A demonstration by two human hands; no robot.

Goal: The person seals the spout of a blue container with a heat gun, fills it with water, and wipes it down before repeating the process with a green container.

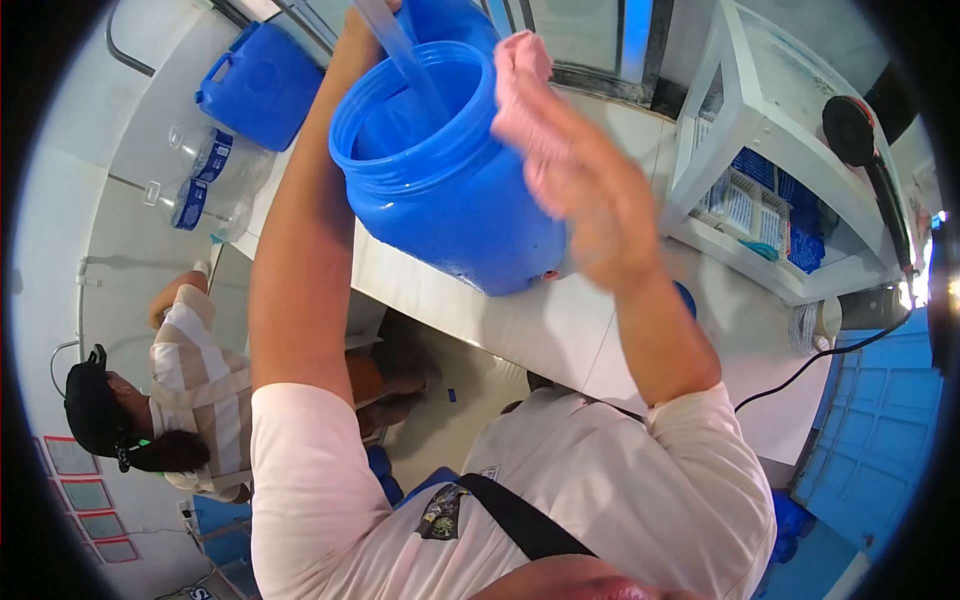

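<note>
A wide-mouthed blue plastic jug (450,200) stands tilted on the white counter, its round threaded opening facing me. A clear tube (400,50) slants down into the opening. My left hand (368,22) is at the top edge, behind the jug and beside the tube; its fingers are hidden, so what it grips does not show. On the jug's right side, my right hand (600,195) holds a pink cloth (527,95) against the wall near the rim. This hand is smeared by motion.
A blue jerrycan (262,85) and clear bottles (200,180) stand at the left. A white shelf unit (745,150) with baskets is on the right, with a black corded device (850,130) on it. Another person (190,390) sits low on the left.
</note>
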